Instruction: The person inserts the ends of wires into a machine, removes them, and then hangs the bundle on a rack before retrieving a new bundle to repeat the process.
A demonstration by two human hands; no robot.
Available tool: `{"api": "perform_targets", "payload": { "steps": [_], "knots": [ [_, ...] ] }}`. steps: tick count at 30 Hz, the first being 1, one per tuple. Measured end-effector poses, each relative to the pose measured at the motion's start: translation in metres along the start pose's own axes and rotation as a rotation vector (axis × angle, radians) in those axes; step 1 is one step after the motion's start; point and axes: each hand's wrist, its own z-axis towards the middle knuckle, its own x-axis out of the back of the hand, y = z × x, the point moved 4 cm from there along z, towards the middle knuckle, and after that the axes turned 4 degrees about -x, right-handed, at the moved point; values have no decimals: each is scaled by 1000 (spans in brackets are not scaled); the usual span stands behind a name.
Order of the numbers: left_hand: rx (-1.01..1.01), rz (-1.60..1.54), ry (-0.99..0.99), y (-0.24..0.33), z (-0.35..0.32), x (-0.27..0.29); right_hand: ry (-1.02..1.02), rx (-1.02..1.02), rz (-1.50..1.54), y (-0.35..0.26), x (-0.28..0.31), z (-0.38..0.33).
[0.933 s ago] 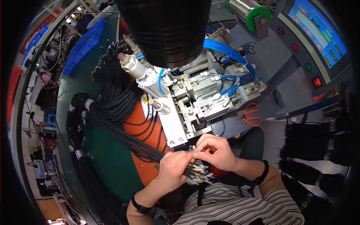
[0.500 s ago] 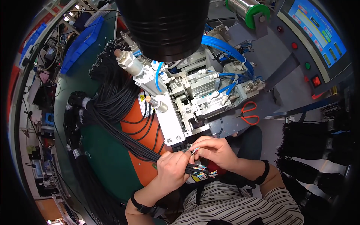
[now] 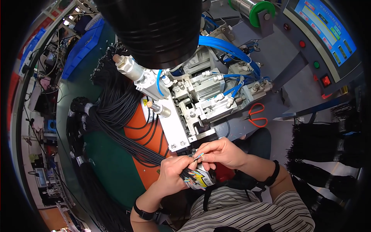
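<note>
My left hand (image 3: 172, 172) is closed around a bunch of black cables (image 3: 148, 155), whose stripped ends with thin coloured wires (image 3: 190, 180) poke out below the fingers. At its fingertips one cable end is held up toward my right hand (image 3: 221, 153). Thumb and forefinger of the right hand pinch the fine coloured wires (image 3: 200, 155) of that end. Both hands are close together, just in front of the metal clamp machine (image 3: 176, 129). Behind the wire ends shows a white and yellow label (image 3: 204, 178).
Red-handled scissors (image 3: 256, 115) lie right of the machine. A black round housing (image 3: 154, 31) hangs overhead. Blue air hoses (image 3: 228, 48), a solder-like wire spool (image 3: 253, 9) and a control screen (image 3: 328, 31) stand beyond. More black cables (image 3: 112, 96) cover the left; others (image 3: 322, 145) hang at right.
The loose wire ends below my left hand have swung left and down, uncovering more of the label. My right hand has shifted slightly, still pinching. The whole view has moved a little.
</note>
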Motion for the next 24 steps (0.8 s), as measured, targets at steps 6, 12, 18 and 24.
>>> {"api": "perform_targets", "payload": {
  "steps": [6, 12, 18, 24],
  "knots": [
    [123, -355, -155, -11, -3, 8, -7, 191, -260, -16, -10, 1],
    [163, -354, -135, -8, 2, 9, 72, 271, -378, -23, -12, -2],
    [284, -463, -326, -7, 3, 15, -28, 182, -298, -15, -9, 3],
    [422, -571, -306, -9, -1, 11, -22, 310, -532, -25, -11, 2]
  ]
}}
